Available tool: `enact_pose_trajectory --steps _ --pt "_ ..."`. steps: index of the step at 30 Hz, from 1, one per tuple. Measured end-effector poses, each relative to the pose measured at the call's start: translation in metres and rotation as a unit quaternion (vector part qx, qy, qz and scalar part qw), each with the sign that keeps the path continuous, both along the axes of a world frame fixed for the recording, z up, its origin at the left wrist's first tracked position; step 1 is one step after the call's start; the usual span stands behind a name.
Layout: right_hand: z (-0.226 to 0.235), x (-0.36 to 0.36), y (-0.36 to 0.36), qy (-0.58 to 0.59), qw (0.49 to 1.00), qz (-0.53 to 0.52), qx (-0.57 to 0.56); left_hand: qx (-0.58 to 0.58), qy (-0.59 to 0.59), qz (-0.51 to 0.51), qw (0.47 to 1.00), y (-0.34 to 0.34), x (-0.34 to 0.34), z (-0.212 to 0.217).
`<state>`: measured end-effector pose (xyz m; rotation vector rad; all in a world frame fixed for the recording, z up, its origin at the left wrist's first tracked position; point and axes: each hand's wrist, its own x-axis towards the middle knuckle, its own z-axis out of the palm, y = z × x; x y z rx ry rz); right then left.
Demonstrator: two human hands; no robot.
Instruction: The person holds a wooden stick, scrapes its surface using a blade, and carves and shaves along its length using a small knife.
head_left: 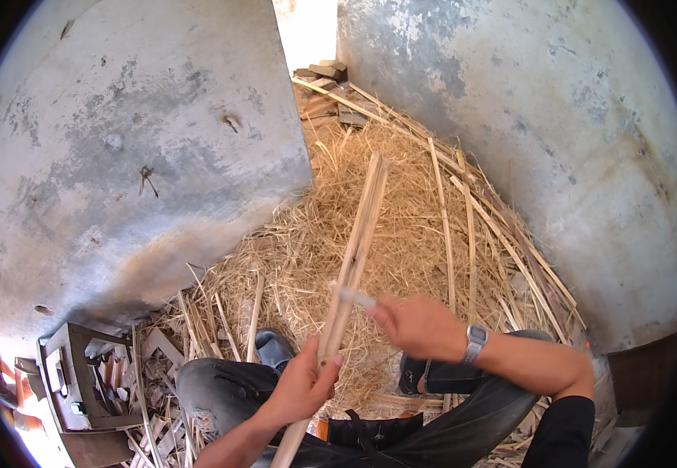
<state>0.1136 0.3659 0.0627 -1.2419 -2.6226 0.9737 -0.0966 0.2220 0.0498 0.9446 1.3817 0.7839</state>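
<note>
My left hand (305, 384) is closed round the lower part of a long, pale wooden strip (363, 228). The strip slants up and away from my lap, with a darker groove along its length. In my right hand (422, 327), wearing a wristwatch (475, 344), is a small knife (356, 297). Its light blade lies across the strip, around the strip's middle; blur hides the exact contact. The fist covers the handle. My bent knees in dark trousers (233, 394) flank the strip's lower end.
Straw-like shavings (408, 226) cover the ground ahead. Long thin strips (502, 234) lean along the right wall (533, 117). A grey slab-like wall (135, 132) stands at left. A wooden frame (81, 382) and scraps sit at lower left; bricks (326, 70) lie at the far gap.
</note>
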Motion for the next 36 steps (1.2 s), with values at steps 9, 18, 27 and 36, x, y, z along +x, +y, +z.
enact_pose_trajectory --steps 9,18,27,36 --pt "-0.001 0.003 -0.005 -0.02 0.996 0.08 -0.032 -0.048 -0.146 -0.011 0.988 0.002 0.0 -0.002" --pt "0.001 0.003 -0.016 -0.014 0.996 0.084 -0.027 -0.08 -0.176 -0.007 0.981 0.006 0.0 -0.002" --pt "-0.008 0.012 0.014 0.083 0.996 -0.006 0.016 -0.065 -0.146 -0.016 0.987 0.001 -0.002 -0.004" --pt "-0.018 0.017 0.052 0.105 0.992 -0.065 0.025 -0.114 -0.234 0.011 0.965 0.009 -0.002 0.007"
